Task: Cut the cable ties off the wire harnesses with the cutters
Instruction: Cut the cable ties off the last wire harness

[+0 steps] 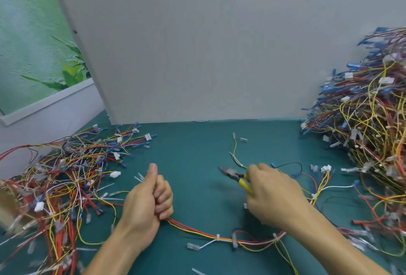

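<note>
My left hand [149,204] grips one end of a red, yellow and white wire harness [197,231] that runs right along the green table toward my right arm. White cable ties [218,237] still bind this harness at a few spots. My right hand [272,193] holds yellow-handled cutters [236,176], whose dark jaws point left and hover above the table between my hands. The jaws are blurred, so I cannot tell whether they are parted.
A low heap of loose harnesses [63,182] covers the table's left side. A tall tangled pile of harnesses [369,120] rises at the right against the grey wall [208,43]. Single wires [235,153] and cut tie scraps [139,178] lie on the green mat [193,160].
</note>
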A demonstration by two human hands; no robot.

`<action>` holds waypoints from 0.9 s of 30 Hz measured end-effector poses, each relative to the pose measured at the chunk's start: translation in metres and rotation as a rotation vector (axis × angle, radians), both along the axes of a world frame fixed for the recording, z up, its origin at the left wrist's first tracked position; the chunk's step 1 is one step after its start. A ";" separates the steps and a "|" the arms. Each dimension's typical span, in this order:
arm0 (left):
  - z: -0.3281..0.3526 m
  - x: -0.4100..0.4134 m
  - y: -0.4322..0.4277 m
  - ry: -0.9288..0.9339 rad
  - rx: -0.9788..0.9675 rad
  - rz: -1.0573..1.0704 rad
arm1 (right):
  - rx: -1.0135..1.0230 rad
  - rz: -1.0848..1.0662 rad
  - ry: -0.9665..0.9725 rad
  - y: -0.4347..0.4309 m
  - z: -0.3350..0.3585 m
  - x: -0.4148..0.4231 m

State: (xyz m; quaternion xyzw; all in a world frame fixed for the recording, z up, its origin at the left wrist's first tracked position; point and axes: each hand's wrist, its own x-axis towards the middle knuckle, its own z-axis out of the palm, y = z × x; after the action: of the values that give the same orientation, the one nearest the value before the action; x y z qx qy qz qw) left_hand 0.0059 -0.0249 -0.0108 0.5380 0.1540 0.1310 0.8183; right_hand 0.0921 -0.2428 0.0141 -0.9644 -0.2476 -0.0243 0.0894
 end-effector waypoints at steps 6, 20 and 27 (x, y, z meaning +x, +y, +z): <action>-0.006 0.000 -0.002 0.005 0.061 0.016 | 0.029 -0.067 -0.155 0.034 -0.009 0.044; -0.004 -0.005 -0.015 -0.153 1.244 0.107 | 0.332 0.149 0.114 0.032 -0.024 0.029; -0.005 0.014 -0.036 -0.219 1.541 -0.117 | 0.528 0.248 0.254 0.027 -0.020 0.003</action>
State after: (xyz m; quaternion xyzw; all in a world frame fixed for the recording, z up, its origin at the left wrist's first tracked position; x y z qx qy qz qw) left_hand 0.0197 -0.0613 -0.0153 0.9459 -0.0905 0.2101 0.2301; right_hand 0.0947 -0.2161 -0.0064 -0.8655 -0.3355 0.0441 0.3694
